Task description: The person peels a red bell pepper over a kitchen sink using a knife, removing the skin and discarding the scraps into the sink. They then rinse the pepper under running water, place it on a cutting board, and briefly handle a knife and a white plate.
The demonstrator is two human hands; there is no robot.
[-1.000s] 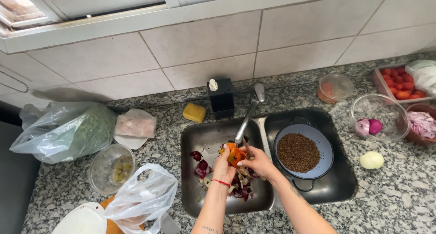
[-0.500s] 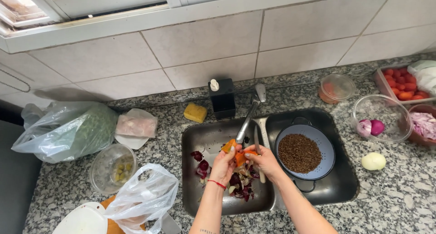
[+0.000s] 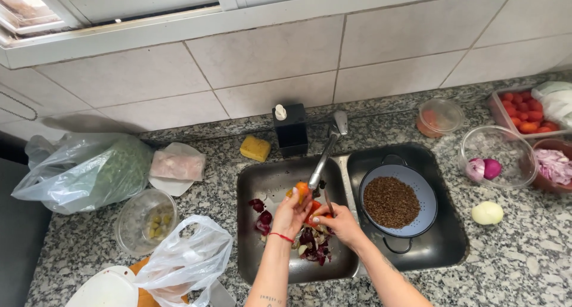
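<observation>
Over the left basin of the steel sink (image 3: 271, 179) my left hand (image 3: 290, 214) holds an orange vegetable (image 3: 302, 191), probably a carrot, just below the tap (image 3: 329, 146). Close beside it, my right hand (image 3: 337, 222) grips a small dark tool (image 3: 327, 201), a peeler or knife, whose tip points up at the vegetable. Orange strips (image 3: 313, 210) hang between the two hands. Purple and pale vegetable scraps (image 3: 313, 248) lie on the basin floor under my hands.
The right basin holds a grey colander of brown lentils (image 3: 391, 201). A peeled onion (image 3: 487, 212), glass bowl with onion pieces (image 3: 497, 158), tomato tray (image 3: 524, 111) and lidded tub (image 3: 435, 117) sit right. Left: plastic bags (image 3: 83, 171) (image 3: 182, 262), bowl (image 3: 146, 219), sponge (image 3: 255, 147), soap dispenser (image 3: 291, 128).
Both hands have risen slightly toward the tap with the orange vegetable; the right hand has worked along it. Nothing else has moved.
</observation>
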